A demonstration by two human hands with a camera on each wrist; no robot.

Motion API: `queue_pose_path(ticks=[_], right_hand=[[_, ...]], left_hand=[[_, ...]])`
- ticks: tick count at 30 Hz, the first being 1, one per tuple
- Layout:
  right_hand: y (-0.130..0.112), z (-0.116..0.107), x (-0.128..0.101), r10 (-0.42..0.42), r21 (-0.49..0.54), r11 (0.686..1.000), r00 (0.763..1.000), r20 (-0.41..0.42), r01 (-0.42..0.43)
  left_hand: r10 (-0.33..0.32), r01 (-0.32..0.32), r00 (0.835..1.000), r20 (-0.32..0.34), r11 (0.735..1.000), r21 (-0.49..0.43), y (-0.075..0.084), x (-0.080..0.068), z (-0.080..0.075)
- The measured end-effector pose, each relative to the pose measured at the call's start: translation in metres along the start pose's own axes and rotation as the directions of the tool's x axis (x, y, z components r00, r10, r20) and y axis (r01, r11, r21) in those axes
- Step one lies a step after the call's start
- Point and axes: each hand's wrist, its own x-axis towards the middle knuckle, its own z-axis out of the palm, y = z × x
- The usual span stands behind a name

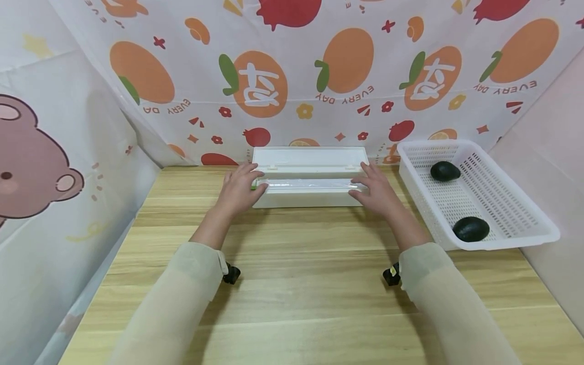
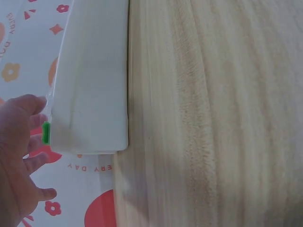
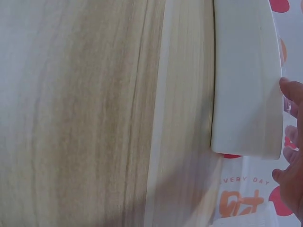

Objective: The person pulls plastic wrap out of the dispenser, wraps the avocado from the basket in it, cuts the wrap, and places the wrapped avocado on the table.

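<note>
Both hands, the left hand (image 1: 239, 188) and right hand (image 1: 375, 188), rest with relaxed fingers on opposite ends of the open white dispenser box (image 1: 309, 198) at the desk's (image 1: 292, 284) far edge, steadying it.

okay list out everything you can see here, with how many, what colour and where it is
dispenser box: one, white, lid open, at the back middle of the table
film roll: one, clear, lying inside the dispenser box
green tab: one, at the box's left end
basket: one, white, perforated, at the right of the table
avocados: two, dark, in the basket, one near and one far
table: one, light wood
backdrop cloth: one, white with orange fruit print, behind the table
left hand: one, at the box's left end
right hand: one, at the box's right end
</note>
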Motion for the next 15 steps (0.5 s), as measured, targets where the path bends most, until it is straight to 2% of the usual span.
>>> queue_pose_path(ticks=[15], right_hand=[[0.0023,0.0019,0.0047,0.046,0.116,0.992,0.998,-0.047,-0.041]], left_hand=[[0.001,-0.001,0.996,-0.086,1.000,-0.010,0.0012,0.0043,0.0040]])
